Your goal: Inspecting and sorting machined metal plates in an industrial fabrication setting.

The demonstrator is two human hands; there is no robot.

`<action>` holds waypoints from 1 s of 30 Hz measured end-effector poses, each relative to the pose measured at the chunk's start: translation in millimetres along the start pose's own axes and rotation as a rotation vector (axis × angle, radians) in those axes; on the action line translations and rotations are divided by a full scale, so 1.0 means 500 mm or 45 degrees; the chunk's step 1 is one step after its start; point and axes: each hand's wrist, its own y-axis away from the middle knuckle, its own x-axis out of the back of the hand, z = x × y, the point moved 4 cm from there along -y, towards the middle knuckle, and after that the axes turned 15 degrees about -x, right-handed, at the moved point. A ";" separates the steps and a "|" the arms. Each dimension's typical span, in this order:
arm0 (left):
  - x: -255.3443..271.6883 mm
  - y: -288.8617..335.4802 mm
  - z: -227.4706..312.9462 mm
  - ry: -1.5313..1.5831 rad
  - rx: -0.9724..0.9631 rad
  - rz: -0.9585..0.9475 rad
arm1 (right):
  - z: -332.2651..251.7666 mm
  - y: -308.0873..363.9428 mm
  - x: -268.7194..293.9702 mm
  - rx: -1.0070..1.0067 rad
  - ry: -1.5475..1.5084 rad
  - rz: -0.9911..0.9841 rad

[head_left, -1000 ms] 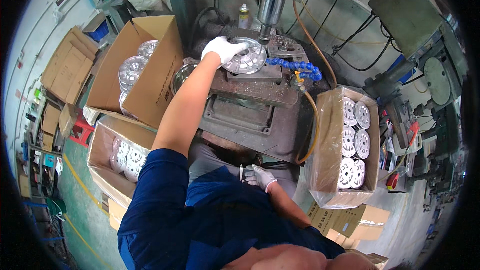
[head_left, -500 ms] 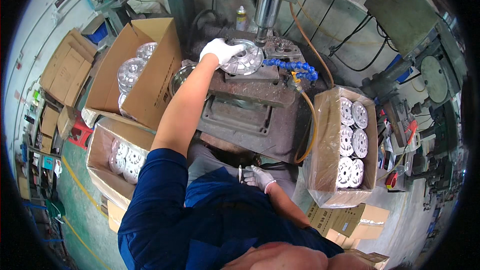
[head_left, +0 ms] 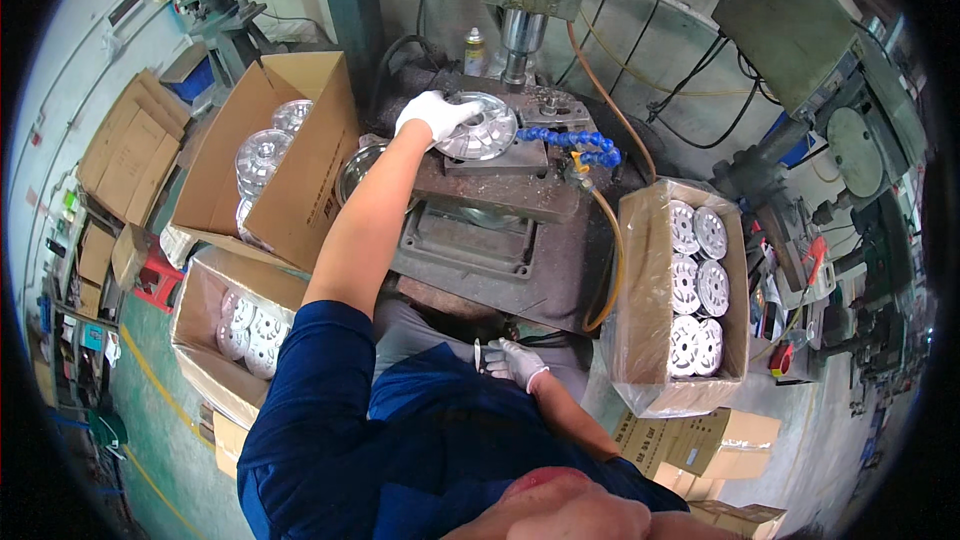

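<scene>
My left hand (head_left: 432, 115), in a white glove, grips the left rim of a shiny round metal casting (head_left: 482, 128) with ribs around a raised centre. The casting rests on the fixture block (head_left: 500, 165) of a drill press. Above and just behind it hangs the press spindle (head_left: 519, 40), its tip apart from the casting. Low in front of my lap, my right hand (head_left: 518, 363), also gloved, is closed beside a small pale metal piece (head_left: 478, 354); what its fingers hold is unclear. A second round metal part (head_left: 358, 172) lies left of the fixture, partly behind my left forearm.
Blue segmented coolant hose (head_left: 570, 142) reaches toward the casting from the right. Boxes with metal castings stand on both sides: an open carton (head_left: 300, 202), a plastic-lined box (head_left: 215, 360) and another lined box (head_left: 640, 320). A spray can (head_left: 474, 52) stands behind the press table.
The spindle has risen, widening the gap above the casting. My left hand stays on the casting's rim, and my right hand keeps its place. The whole view has shifted slightly.
</scene>
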 end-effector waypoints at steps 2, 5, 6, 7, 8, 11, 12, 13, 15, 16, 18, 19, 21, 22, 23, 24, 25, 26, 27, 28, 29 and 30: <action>-0.001 -0.002 -0.006 -0.030 0.017 0.011 | -0.004 0.010 -0.006 0.009 0.009 0.012; 0.003 0.005 0.004 -0.090 0.008 0.047 | -0.008 0.028 -0.015 0.023 0.003 0.026; 0.005 0.010 0.010 -0.122 -0.010 0.074 | -0.008 0.032 -0.016 0.023 -0.006 0.027; 0.004 0.011 0.014 -0.120 -0.021 0.076 | -0.009 0.029 -0.014 0.034 -0.009 0.029; 0.008 0.014 0.013 -0.076 0.050 0.160 | -0.005 0.023 -0.012 0.037 -0.021 0.016; 0.020 0.017 -0.002 -0.137 0.056 0.373 | 0.000 0.020 -0.005 0.037 -0.041 -0.033; 0.027 0.011 -0.015 -0.131 0.026 0.427 | 0.002 0.008 0.002 0.048 -0.024 -0.029; 0.037 0.013 -0.009 -0.127 -0.007 0.477 | 0.001 0.004 0.001 0.060 -0.014 -0.026; 0.061 0.026 -0.008 -0.176 0.064 0.477 | 0.003 0.002 0.006 0.053 -0.023 -0.025; 0.072 0.034 -0.026 -0.226 0.043 0.511 | -0.008 0.023 -0.010 0.043 -0.071 -0.020; 0.098 0.074 -0.082 -0.169 -0.001 0.535 | -0.001 0.021 -0.004 0.067 -0.100 -0.015; 0.108 0.104 -0.115 -0.061 -0.026 0.525 | 0.001 0.022 0.002 0.094 -0.112 -0.003; 0.089 0.181 -0.232 0.458 -0.141 0.589 | -0.004 0.055 -0.016 0.195 -0.003 0.055; 0.070 0.241 -0.205 0.788 0.023 0.558 | -0.003 0.059 -0.015 0.246 0.092 0.049; 0.087 0.300 -0.123 0.082 -0.291 0.545 | -0.018 0.081 -0.028 0.282 0.005 0.073; 0.040 0.312 -0.039 -0.592 -0.674 0.444 | -0.035 0.128 -0.051 0.330 0.233 0.071; -0.006 0.371 -0.090 -1.065 -0.554 0.259 | -0.040 0.167 -0.079 0.387 0.526 0.076; -0.038 0.452 -0.121 -0.932 -0.355 -0.008 | -0.049 0.187 -0.099 0.497 0.635 0.111; -0.075 0.553 -0.267 -0.929 -0.438 -0.081 | -0.061 0.205 -0.125 0.597 0.757 0.141; -0.142 0.624 -0.381 -0.336 -0.428 -0.141 | -0.084 0.242 -0.153 0.791 0.871 0.232; -0.219 0.665 -0.479 0.255 -0.367 -0.187 | -0.117 0.289 -0.177 0.982 1.023 0.331; -0.225 0.620 -0.403 0.281 -0.408 -0.245 | -0.140 0.337 -0.199 1.161 1.056 0.437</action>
